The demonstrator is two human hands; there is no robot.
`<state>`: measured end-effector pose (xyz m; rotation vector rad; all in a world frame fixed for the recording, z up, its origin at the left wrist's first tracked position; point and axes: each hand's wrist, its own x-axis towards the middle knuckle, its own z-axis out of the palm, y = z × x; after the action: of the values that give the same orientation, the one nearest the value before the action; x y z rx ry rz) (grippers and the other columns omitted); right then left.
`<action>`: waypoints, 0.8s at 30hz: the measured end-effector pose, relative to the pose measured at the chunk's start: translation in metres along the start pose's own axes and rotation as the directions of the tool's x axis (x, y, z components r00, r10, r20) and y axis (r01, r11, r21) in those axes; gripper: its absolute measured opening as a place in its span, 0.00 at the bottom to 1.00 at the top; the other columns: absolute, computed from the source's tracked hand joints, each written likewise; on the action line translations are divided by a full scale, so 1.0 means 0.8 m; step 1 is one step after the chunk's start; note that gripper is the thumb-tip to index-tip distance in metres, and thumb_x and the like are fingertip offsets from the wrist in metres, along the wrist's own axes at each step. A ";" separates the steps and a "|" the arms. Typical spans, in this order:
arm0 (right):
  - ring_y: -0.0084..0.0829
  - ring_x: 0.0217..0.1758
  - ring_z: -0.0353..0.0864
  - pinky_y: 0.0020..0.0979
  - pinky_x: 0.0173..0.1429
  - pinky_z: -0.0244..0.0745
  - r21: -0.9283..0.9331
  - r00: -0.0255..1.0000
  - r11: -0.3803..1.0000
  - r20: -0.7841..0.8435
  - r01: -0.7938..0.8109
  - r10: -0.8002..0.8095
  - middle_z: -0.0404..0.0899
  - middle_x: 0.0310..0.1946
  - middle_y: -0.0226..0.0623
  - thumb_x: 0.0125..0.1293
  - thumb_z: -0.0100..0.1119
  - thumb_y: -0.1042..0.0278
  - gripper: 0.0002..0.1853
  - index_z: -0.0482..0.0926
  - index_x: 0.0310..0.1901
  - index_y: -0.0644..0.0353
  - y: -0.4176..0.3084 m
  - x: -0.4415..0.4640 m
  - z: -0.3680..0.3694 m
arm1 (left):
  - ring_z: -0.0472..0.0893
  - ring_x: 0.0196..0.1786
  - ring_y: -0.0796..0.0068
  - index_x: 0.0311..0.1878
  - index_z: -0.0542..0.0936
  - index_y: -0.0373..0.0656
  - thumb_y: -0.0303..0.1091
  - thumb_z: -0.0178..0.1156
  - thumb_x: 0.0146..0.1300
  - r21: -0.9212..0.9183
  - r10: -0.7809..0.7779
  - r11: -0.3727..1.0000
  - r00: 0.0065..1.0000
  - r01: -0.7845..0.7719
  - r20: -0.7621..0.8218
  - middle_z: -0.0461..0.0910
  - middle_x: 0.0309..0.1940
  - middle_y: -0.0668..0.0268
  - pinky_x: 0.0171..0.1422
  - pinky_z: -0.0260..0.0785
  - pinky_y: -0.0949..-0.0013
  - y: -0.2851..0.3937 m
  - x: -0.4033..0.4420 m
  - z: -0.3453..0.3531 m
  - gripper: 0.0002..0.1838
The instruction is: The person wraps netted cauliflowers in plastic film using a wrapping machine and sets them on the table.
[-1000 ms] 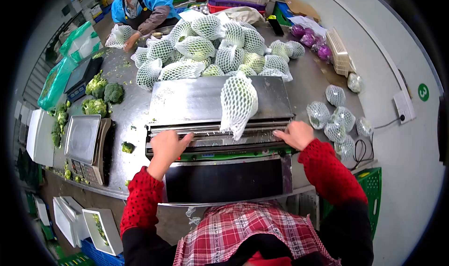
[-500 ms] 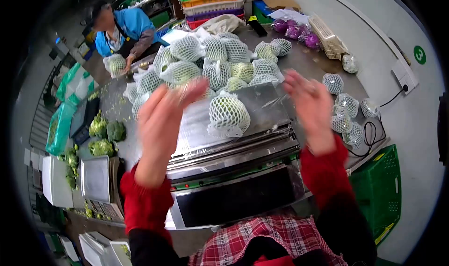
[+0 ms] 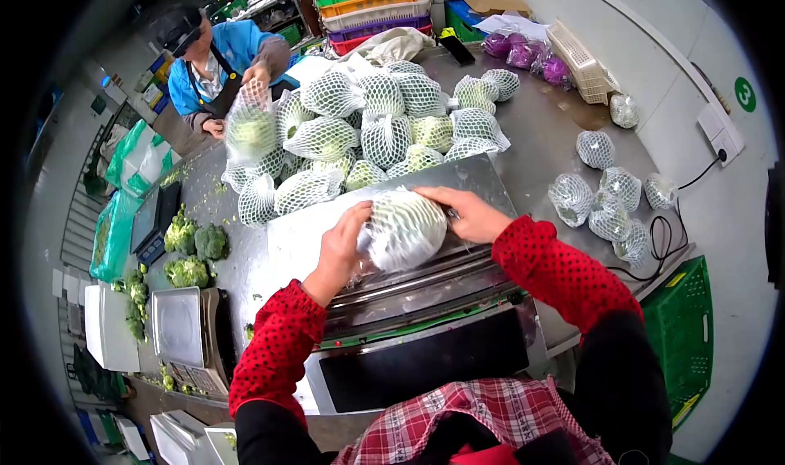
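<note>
A pale green vegetable head in a white foam net (image 3: 405, 229) is between my two hands, above the metal wrapping machine (image 3: 409, 297). It has a glossy look, like clear film over it. My left hand (image 3: 342, 240) grips its left side with curled fingers. My right hand (image 3: 468, 213) presses on its right side, fingers on the upper edge. Behind it lies a pile of netted vegetable heads (image 3: 384, 142). Across the table a co-worker (image 3: 229, 64) in blue holds another netted head (image 3: 251, 130).
Several wrapped heads (image 3: 609, 203) lie at right near a black cable (image 3: 666, 228). Purple wrapped vegetables (image 3: 523, 56) and a cream basket (image 3: 576, 60) are at the back. Bare broccoli (image 3: 211, 242) and a scale (image 3: 178, 326) stand left. A green crate (image 3: 679, 334) is low right.
My hands have come down from the air onto the netted head, which now sits nearer me with film on it. The co-worker has lifted a netted head toward the pile.
</note>
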<state>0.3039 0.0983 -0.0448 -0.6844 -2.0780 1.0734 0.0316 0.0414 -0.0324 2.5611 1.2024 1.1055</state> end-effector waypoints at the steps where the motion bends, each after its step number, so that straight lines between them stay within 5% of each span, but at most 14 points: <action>1: 0.35 0.65 0.73 0.31 0.69 0.65 0.008 0.998 1.000 0.066 -0.024 0.024 0.75 0.61 0.46 0.61 0.48 0.87 0.30 0.68 0.66 0.62 -0.014 0.003 -0.008 | 0.83 0.49 0.58 0.55 0.73 0.35 0.25 0.75 0.40 -0.121 -0.082 0.990 0.996 0.078 -0.029 0.80 0.50 0.53 0.52 0.76 0.66 0.004 -0.006 0.001 0.34; 3: 0.34 0.64 0.73 0.30 0.68 0.65 0.100 0.974 0.987 0.201 -0.127 0.105 0.74 0.61 0.46 0.61 0.48 0.87 0.30 0.67 0.67 0.62 -0.059 -0.004 -0.025 | 0.84 0.47 0.68 0.53 0.74 0.34 0.26 0.78 0.42 -0.352 -0.437 0.841 0.900 0.411 0.008 0.82 0.43 0.58 0.52 0.77 0.67 0.028 -0.041 -0.004 0.33; 4: 0.33 0.63 0.74 0.30 0.66 0.67 0.243 0.961 0.952 0.247 -0.189 0.128 0.75 0.60 0.45 0.61 0.47 0.87 0.30 0.67 0.67 0.62 -0.081 -0.014 -0.025 | 0.83 0.45 0.73 0.50 0.75 0.33 0.28 0.80 0.42 -0.719 -0.613 0.531 0.789 0.449 0.041 0.83 0.40 0.62 0.51 0.77 0.67 0.082 -0.029 -0.023 0.31; 5: 0.34 0.61 0.76 0.32 0.64 0.70 0.185 0.951 0.960 0.267 -0.208 0.154 0.77 0.58 0.47 0.62 0.49 0.84 0.29 0.66 0.67 0.63 -0.117 -0.030 -0.024 | 0.83 0.46 0.73 0.50 0.75 0.30 0.29 0.81 0.40 -0.772 -0.564 0.529 0.826 0.351 -0.011 0.84 0.42 0.61 0.52 0.77 0.67 0.107 -0.035 -0.035 0.33; 7: 0.36 0.59 0.79 0.33 0.62 0.71 0.025 0.910 0.985 0.388 -0.168 0.146 0.78 0.56 0.48 0.62 0.52 0.81 0.29 0.65 0.67 0.63 -0.145 -0.078 -0.013 | 0.83 0.46 0.73 0.51 0.75 0.28 0.27 0.81 0.41 -0.623 -0.600 0.540 0.778 0.565 0.186 0.84 0.43 0.60 0.54 0.76 0.68 0.161 -0.082 -0.051 0.33; 9: 0.38 0.51 0.83 0.34 0.58 0.74 0.134 0.852 0.913 0.432 -0.386 0.297 0.82 0.49 0.48 0.66 0.53 0.74 0.23 0.70 0.63 0.66 -0.160 -0.135 0.019 | 0.83 0.44 0.74 0.49 0.77 0.29 0.26 0.77 0.47 -0.717 -0.702 0.302 0.655 0.628 0.278 0.84 0.42 0.59 0.52 0.77 0.68 0.214 -0.119 -0.041 0.27; 11: 0.33 0.45 0.84 0.31 0.50 0.77 0.103 0.808 0.848 0.381 -0.520 0.449 0.84 0.43 0.45 0.71 0.51 0.67 0.17 0.75 0.56 0.68 -0.136 -0.189 0.054 | 0.84 0.40 0.71 0.50 0.76 0.29 0.29 0.73 0.53 -0.635 -0.699 -0.167 0.364 0.754 0.616 0.84 0.39 0.56 0.48 0.79 0.66 0.224 -0.173 -0.034 0.23; 12: 0.25 0.41 0.83 0.25 0.43 0.76 0.307 0.633 0.556 0.439 -0.772 0.638 0.83 0.40 0.41 0.73 0.50 0.63 0.17 0.77 0.51 0.69 -0.133 -0.204 0.059 | 0.85 0.36 0.65 0.51 0.76 0.29 0.35 0.64 0.63 -0.568 -0.662 -0.265 0.282 0.779 0.694 0.83 0.36 0.54 0.43 0.80 0.64 0.213 -0.211 -0.023 0.19; 15: 0.22 0.37 0.82 0.24 0.42 0.77 0.591 0.562 0.336 0.249 -0.733 0.789 0.83 0.39 0.37 0.73 0.50 0.68 0.13 0.78 0.48 0.70 -0.154 -0.233 0.063 | 0.84 0.43 0.60 0.50 0.76 0.30 0.38 0.53 0.69 -0.814 -0.739 -0.530 0.341 0.238 0.581 0.82 0.42 0.50 0.47 0.80 0.64 0.252 -0.208 -0.032 0.18; 17: 0.22 0.35 0.82 0.24 0.40 0.78 0.612 0.646 0.436 0.165 -0.660 0.745 0.82 0.37 0.36 0.72 0.51 0.71 0.11 0.78 0.48 0.70 -0.168 -0.242 0.080 | 0.83 0.46 0.60 0.50 0.76 0.32 0.36 0.52 0.71 -0.843 -0.759 -0.500 0.369 0.196 0.536 0.81 0.44 0.51 0.49 0.79 0.65 0.265 -0.224 -0.023 0.15; 19: 0.22 0.33 0.82 0.24 0.38 0.79 0.625 0.723 0.535 0.071 -0.569 0.687 0.82 0.35 0.36 0.71 0.53 0.74 0.09 0.78 0.47 0.70 -0.165 -0.254 0.091 | 0.84 0.44 0.61 0.45 0.77 0.34 0.34 0.50 0.73 -0.845 -0.865 -0.177 0.329 0.504 0.378 0.81 0.43 0.54 0.47 0.79 0.65 0.270 -0.249 -0.003 0.12; 20: 0.21 0.31 0.81 0.24 0.35 0.78 0.510 0.742 0.663 -0.070 -0.548 0.667 0.82 0.32 0.35 0.70 0.53 0.76 0.08 0.78 0.47 0.69 -0.144 -0.269 0.098 | 0.84 0.42 0.65 0.39 0.77 0.35 0.34 0.49 0.74 -0.893 -0.894 -0.215 0.288 0.396 0.344 0.81 0.37 0.59 0.47 0.80 0.66 0.269 -0.258 -0.002 0.12; 21: 0.20 0.29 0.80 0.24 0.32 0.78 0.371 0.760 0.767 -0.203 -0.524 0.618 0.81 0.29 0.35 0.70 0.54 0.77 0.08 0.78 0.46 0.69 -0.137 -0.272 0.101 | 0.82 0.30 0.72 0.32 0.74 0.39 0.36 0.50 0.74 -0.879 -0.963 -0.182 0.099 0.441 0.249 0.77 0.28 0.65 0.35 0.78 0.70 0.275 -0.245 -0.006 0.14; 24: 0.14 0.19 0.69 0.19 0.21 0.64 0.330 0.640 0.741 -0.375 -0.584 0.671 0.76 0.23 0.27 0.71 0.55 0.72 0.06 0.79 0.40 0.64 -0.129 -0.274 0.081 | 0.65 0.15 0.84 0.28 0.69 0.45 0.38 0.48 0.76 -0.830 -0.998 0.028 0.063 0.557 0.008 0.68 0.20 0.72 0.17 0.56 0.78 0.280 -0.289 -0.043 0.17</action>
<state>0.3764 -0.1411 -0.0581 -1.4925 -1.2963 1.2742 0.0519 -0.2809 -0.0551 0.4192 1.6421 1.5235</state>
